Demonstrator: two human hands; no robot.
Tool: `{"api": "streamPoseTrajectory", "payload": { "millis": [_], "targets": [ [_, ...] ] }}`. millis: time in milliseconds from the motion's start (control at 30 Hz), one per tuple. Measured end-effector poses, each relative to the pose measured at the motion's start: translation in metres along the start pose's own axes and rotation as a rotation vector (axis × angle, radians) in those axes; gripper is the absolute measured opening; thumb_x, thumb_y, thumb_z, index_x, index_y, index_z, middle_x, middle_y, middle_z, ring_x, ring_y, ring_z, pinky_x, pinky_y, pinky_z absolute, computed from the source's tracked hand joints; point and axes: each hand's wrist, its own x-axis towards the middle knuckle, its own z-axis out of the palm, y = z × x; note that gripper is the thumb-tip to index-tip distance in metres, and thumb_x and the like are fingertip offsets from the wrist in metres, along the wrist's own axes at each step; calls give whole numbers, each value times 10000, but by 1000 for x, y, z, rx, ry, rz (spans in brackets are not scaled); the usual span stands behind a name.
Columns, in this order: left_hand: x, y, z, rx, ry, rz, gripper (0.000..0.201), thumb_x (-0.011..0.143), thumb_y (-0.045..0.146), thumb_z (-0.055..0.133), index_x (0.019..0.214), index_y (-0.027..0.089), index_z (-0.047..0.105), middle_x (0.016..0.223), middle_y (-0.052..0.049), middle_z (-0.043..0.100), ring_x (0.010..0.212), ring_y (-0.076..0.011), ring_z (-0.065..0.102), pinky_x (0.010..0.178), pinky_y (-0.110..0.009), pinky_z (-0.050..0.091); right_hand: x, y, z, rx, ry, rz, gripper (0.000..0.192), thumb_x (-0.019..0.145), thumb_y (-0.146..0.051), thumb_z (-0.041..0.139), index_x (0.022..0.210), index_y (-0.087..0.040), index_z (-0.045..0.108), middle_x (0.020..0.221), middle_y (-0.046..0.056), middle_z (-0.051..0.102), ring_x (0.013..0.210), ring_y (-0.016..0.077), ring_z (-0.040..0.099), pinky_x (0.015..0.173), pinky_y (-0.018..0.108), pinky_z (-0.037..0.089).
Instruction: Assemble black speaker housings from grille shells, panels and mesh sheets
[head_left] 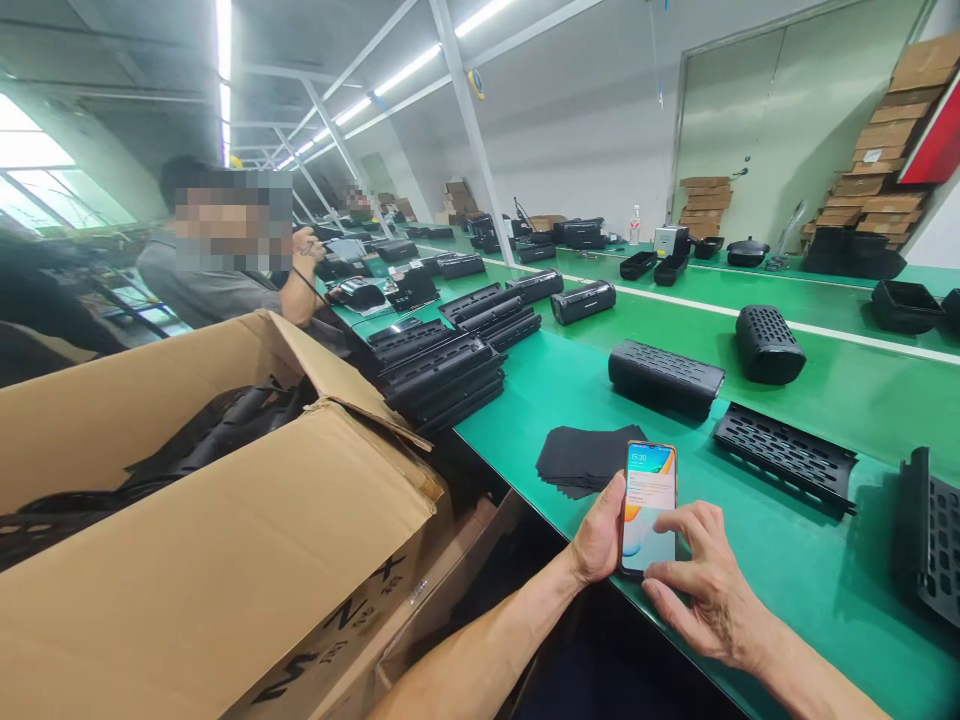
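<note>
My left hand (602, 532) is closed round the left side of a smartphone (646, 535), whose lit screen shows 15:30 and some notices. Over the lower right of the screen, my right hand (709, 580) has its fingers apart and slightly bent, with nothing held in it. Whether a fingertip touches the glass I cannot tell. Just beyond the phone lies a loose stack of thin black sheets (589, 455). To the right of the sheets is a black perforated panel (784, 455), and behind it sits a black perforated housing (666, 378).
An open cardboard box (225, 560) with black parts inside stands at my left, beside the green table (787, 560). Stacked black panels (446, 380) lie near its flap. Another perforated panel (937, 540) stands at the right edge. A co-worker (217, 270) sits at the far left.
</note>
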Motion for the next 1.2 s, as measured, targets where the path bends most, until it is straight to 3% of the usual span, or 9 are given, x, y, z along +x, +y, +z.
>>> {"api": "streamPoseTrajectory", "payload": {
  "millis": [433,500,600,667,900,1200],
  "targets": [
    [0,0,1,4,-27,-4,667,917,676,652,1252,105,734,1220,-191,773,1251,-379,673,1125,-503,479,-2,2,3,-40,9,18,186,933,-184,621,815,-255,746,1426,89,498,1273,387,443,937,584,423],
    [0,1,0,15,-42,-30,691,924,691,628,1261,97,729,1201,-202,777,1206,-384,698,1095,-517,502,-4,7,6,-95,80,50,165,939,-175,614,938,-257,758,1456,106,478,1290,390,458,963,594,425],
    [-1,2,1,9,-57,-47,672,945,665,615,1306,108,714,1257,-200,762,1225,-379,692,1105,-501,494,-7,15,9,-188,195,126,308,951,-194,609,1241,-255,694,1463,157,448,1292,398,494,969,594,439],
    [-1,2,1,1,-63,-48,646,964,635,606,1341,119,699,1310,-193,742,1275,-373,666,1126,-483,477,-9,19,10,-218,216,168,341,961,-213,600,1295,-260,654,1455,167,439,1293,402,505,962,591,446],
    [-1,0,-3,8,-97,-73,702,944,691,593,1343,123,699,1254,-199,765,1192,-393,706,1060,-510,522,-8,20,11,-244,207,187,168,997,-251,566,1159,-231,606,1412,178,456,1287,381,506,936,568,475],
    [-2,2,-4,-6,-30,-73,663,922,657,664,1333,139,700,1268,-181,757,1200,-375,699,1058,-490,524,-8,20,12,-231,196,226,109,1011,-256,533,1113,-230,557,1393,182,465,1269,365,518,935,572,494]
  ]
}}
